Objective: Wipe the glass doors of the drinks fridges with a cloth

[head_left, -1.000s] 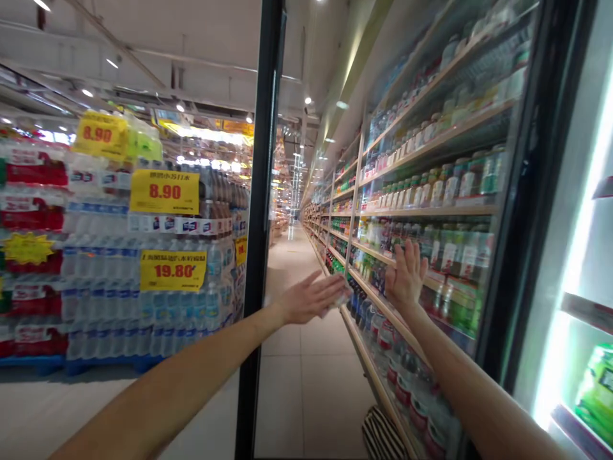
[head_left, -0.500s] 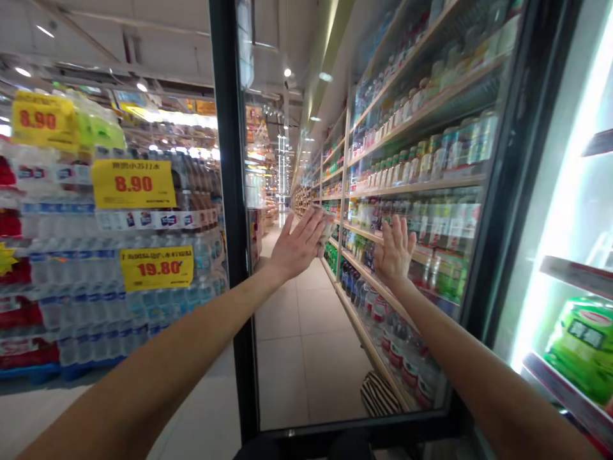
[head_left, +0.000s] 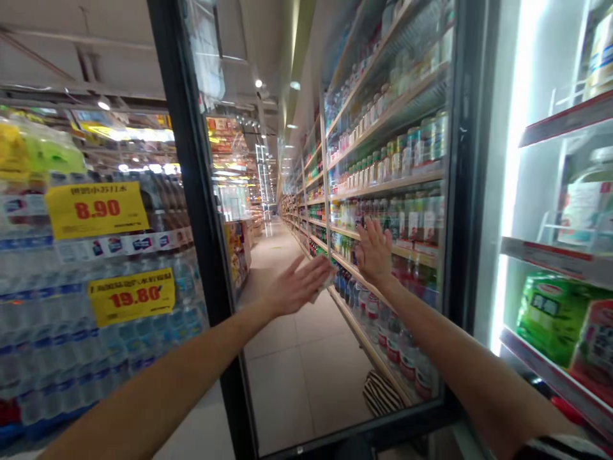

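Note:
My left hand (head_left: 299, 287) is stretched out over the glass pane (head_left: 278, 377) of a black-framed door, fingers together and nearly straight. Under its fingers is a pale cloth (head_left: 324, 291), pressed to the glass and mostly covered by the hand. Higher and to the right, my right hand (head_left: 376, 252) is raised at the pane with fingers apart and nothing in it. Whether its palm touches the glass cannot be made out. Through or in the pane I see shelves of bottles (head_left: 383, 169) and the aisle floor.
The black door frame (head_left: 191, 191) stands on the left. Beyond it are stacked packs of bottled water (head_left: 62, 345) with yellow price signs (head_left: 98, 207). On the right, a lit cooler's shelves (head_left: 555, 255) hold a green package (head_left: 546, 313). Something black-and-white striped (head_left: 382, 393) shows low in the pane.
My left hand has moved down the glass with the cloth. My right hand stays raised with fingers apart. The view has turned right, showing more of the cooler, and the door frame looks more tilted.

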`<action>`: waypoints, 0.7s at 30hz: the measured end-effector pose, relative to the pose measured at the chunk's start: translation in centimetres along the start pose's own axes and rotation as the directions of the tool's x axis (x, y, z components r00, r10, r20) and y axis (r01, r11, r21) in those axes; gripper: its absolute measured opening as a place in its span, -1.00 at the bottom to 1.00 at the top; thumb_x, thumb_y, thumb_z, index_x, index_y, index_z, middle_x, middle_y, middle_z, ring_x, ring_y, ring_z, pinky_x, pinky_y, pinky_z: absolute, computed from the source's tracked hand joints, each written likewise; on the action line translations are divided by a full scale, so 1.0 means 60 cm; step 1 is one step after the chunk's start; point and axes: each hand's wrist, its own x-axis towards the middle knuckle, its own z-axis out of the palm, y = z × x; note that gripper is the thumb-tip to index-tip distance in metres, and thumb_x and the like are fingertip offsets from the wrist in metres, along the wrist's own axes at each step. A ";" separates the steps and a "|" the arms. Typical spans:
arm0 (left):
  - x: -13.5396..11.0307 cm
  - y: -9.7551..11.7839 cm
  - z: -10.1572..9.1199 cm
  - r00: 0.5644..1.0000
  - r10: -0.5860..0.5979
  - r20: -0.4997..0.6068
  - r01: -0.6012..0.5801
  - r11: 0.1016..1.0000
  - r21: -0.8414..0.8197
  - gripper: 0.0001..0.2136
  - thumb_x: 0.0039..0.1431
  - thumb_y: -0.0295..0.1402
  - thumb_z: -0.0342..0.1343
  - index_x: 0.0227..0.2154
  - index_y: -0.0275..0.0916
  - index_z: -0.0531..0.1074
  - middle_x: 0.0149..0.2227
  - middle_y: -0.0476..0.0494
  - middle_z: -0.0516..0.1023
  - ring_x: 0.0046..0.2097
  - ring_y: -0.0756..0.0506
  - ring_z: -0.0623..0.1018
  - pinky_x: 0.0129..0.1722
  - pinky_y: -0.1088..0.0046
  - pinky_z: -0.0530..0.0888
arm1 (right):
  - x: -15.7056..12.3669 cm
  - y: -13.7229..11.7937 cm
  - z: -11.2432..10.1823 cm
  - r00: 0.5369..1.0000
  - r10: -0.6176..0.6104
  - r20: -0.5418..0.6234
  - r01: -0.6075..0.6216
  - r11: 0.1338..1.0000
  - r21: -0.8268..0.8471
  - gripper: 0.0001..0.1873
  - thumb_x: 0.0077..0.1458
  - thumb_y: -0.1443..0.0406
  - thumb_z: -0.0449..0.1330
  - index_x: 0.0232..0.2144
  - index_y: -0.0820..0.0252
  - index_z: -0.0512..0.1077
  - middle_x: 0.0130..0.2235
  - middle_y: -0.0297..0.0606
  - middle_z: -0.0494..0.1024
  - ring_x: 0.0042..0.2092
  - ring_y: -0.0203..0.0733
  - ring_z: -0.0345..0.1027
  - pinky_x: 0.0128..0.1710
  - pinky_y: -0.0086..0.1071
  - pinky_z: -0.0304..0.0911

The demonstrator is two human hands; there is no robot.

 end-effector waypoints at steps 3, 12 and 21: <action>0.000 0.005 0.003 0.997 0.069 0.020 -0.070 0.998 0.006 -0.48 0.25 -0.29 -0.13 0.24 -0.25 -0.02 0.27 -0.16 0.10 0.32 -0.08 -0.03 0.28 0.15 -0.09 | -0.001 0.000 -0.002 1.000 -0.028 0.000 0.028 1.000 0.008 -0.46 0.20 0.25 -0.13 0.23 0.16 0.05 0.25 -0.10 0.14 0.32 -0.12 -0.20 0.24 -0.08 -0.23; -0.028 0.007 0.003 0.998 0.053 -0.027 -0.051 0.997 0.057 -0.57 0.27 -0.29 -0.16 0.19 -0.22 0.13 0.27 -0.14 0.11 0.32 -0.10 -0.03 0.29 0.12 -0.19 | -0.004 0.001 -0.001 1.000 0.001 0.021 -0.002 1.000 0.026 -0.44 0.20 0.25 -0.12 0.24 0.11 0.02 0.27 -0.13 0.11 0.32 -0.10 -0.20 0.24 -0.03 -0.23; -0.010 -0.019 0.000 0.969 -0.202 -0.146 0.219 0.968 0.119 -0.56 0.24 -0.35 -0.12 0.17 -0.32 0.14 0.24 -0.22 0.17 0.33 -0.13 -0.09 0.28 0.09 -0.21 | -0.007 0.004 0.004 0.999 -0.027 -0.028 0.028 0.999 0.038 -0.40 0.18 0.26 -0.09 0.27 0.09 -0.06 0.28 -0.14 0.09 0.32 -0.11 -0.20 0.24 -0.04 -0.20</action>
